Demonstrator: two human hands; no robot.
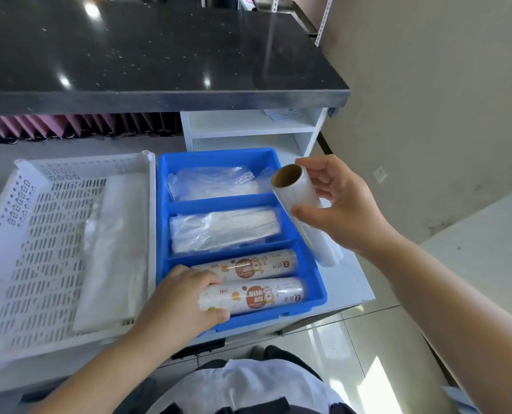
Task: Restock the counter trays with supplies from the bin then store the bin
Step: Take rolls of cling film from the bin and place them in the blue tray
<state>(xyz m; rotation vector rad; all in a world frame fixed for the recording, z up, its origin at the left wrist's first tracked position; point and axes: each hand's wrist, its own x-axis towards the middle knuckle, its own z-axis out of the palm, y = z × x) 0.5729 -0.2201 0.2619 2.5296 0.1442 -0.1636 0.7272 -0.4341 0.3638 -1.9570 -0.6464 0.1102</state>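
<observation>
A brown-cored clear film roll, gripped by the right hand, hangs over the right rim of the blue tray, while the left hand grips a labelled roll in its near compartment, on a pale counter.

Nearer roll: the white printed film roll at the front of the blue plastic divided tray carries a brown panel with large white Chinese characters. They are upside down to the camera and cannot be read with certainty.
Nearer roll, right end: a small dark round logo with two dark characters beside it, too blurred to name.
Nearer roll, left part: a small boxed tag of tiny print, illegible.
Farther roll: the second white printed film roll, just behind in the same compartment, shows a similar brown panel, round logo and characters, also upside down and unreadable.
Shelf paper: a white printed sheet in the white cubby under the black worktop bears bluish lines too small to read.
</observation>
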